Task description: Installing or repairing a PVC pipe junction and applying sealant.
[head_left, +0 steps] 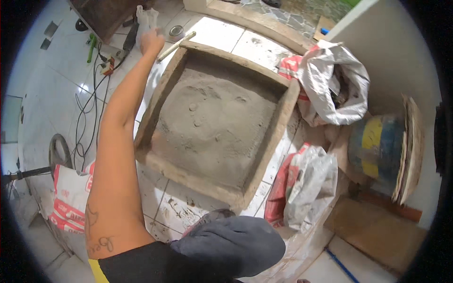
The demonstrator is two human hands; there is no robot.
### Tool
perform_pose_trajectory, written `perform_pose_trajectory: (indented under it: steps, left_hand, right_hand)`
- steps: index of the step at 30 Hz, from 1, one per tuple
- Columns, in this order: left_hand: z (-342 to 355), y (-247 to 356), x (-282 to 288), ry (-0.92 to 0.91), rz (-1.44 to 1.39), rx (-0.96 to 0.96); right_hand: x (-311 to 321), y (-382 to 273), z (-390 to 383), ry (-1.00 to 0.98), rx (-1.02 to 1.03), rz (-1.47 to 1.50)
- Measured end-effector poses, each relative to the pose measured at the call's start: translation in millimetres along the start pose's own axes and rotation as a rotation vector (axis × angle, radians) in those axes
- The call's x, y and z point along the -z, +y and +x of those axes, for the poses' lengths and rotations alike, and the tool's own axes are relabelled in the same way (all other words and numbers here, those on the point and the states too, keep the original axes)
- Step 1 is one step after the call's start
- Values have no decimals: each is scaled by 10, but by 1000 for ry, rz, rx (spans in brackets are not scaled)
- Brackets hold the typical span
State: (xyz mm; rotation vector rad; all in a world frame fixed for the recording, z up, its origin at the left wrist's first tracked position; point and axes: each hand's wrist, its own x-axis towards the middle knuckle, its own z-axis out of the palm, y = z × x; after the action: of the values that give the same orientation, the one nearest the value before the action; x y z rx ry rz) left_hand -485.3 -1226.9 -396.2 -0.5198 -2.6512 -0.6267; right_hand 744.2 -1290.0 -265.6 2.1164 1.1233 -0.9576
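White-and-red sack (71, 198) lies left; left hand (152, 41) touches white bag (146, 19).

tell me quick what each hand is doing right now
Left hand: stretched out past the wooden box of sand, at a white plastic bag; grip cannot be told.
Right hand: not in view.

The floor (61, 66) is laid in glossy white tiles that catch a bright glare on the left, with grey smears of dust across the joints. A pale plastered wall (406, 61) rises on the right, its corner bending with the lens. At the top, a raised stone threshold (255, 19) runs across, and beyond it lies irregular grey stone paving (288, 14). A dark wooden cabinet (101, 14) stands at the upper left.
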Motion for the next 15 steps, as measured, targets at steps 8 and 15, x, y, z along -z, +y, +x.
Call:
perform_pose_trajectory:
  steps: [8,15]
  left_hand:
    - [988,113,-931,-571,123,-4]
    - [900,-115,-1524,-592,283,-181]
  right_hand:
    - [420,-204,-32,-23,32,-59]
    - [471,418,-371,298,57,53]
